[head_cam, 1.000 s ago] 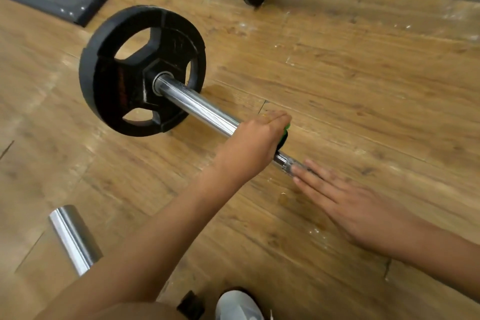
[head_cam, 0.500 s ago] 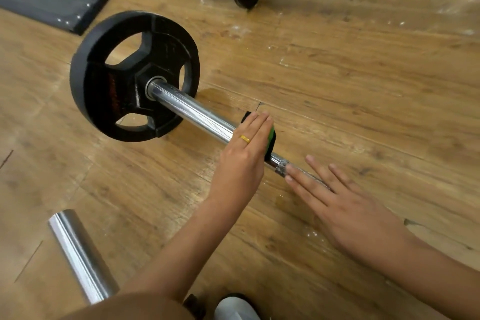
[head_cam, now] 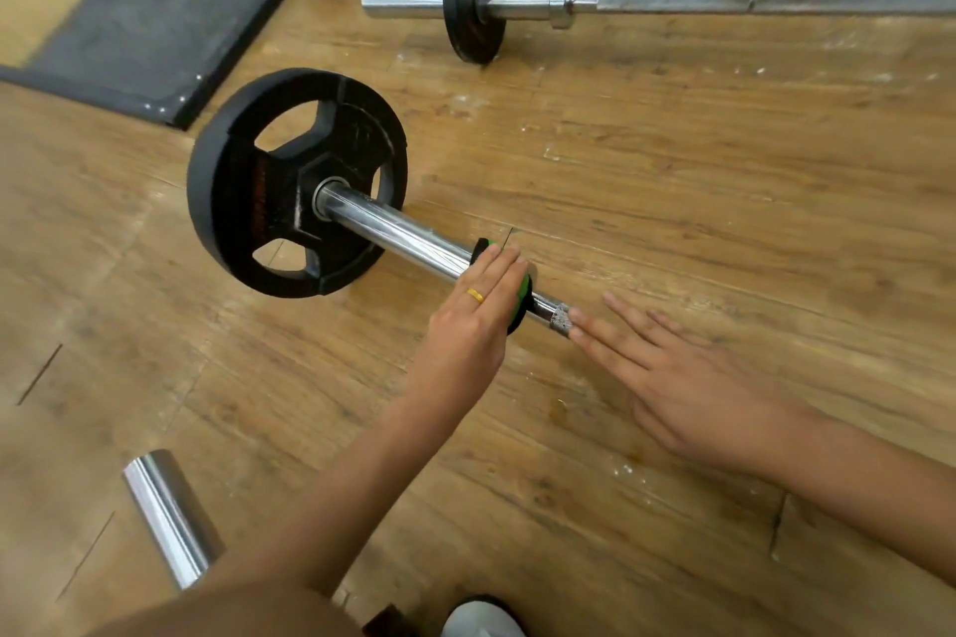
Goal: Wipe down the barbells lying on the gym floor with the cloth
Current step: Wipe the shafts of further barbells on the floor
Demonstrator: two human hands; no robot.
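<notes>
At 6 o'clock, at the bottom edge, the toe of a white shoe (head_cam: 478, 621) is seen. A chrome tube (head_cam: 170, 515) is laid on the wooden floor (head_cam: 672, 181) at 7 o'clock, its near end hidden by the person's arm.

Just below centre, the left hand (head_cam: 465, 331) is stretched toward 12 o'clock and laid across the barbell (head_cam: 408, 237). Its fingers (head_cam: 499, 269) are held straight and close together, and a gold ring (head_cam: 475, 295) is worn on one. Under them a green and black cloth (head_cam: 521, 305) is pressed against the chrome shaft; the thumb is hidden, so its hold cannot be told. The cloth is thus found on the barbell, just at 10 o'clock of the knurl (head_cam: 561, 318).

At 4 o'clock of the cloth, the right hand (head_cam: 693, 383) is laid flat, palm down, with its fingers (head_cam: 615, 341) straight and spread wide. The knurl is touched by two fingertips, and nothing is held.

From the hands the shaft is run toward 10 o'clock into a large black plate (head_cam: 269, 202), which is stood on edge on the floor.

Farther off, at 1 o'clock, a second barbell (head_cam: 672, 0) is laid across the floor, with a small black plate (head_cam: 473, 23) carried near its left end. At 11 o'clock a dark mat (head_cam: 170, 16) is spread in the corner.
</notes>
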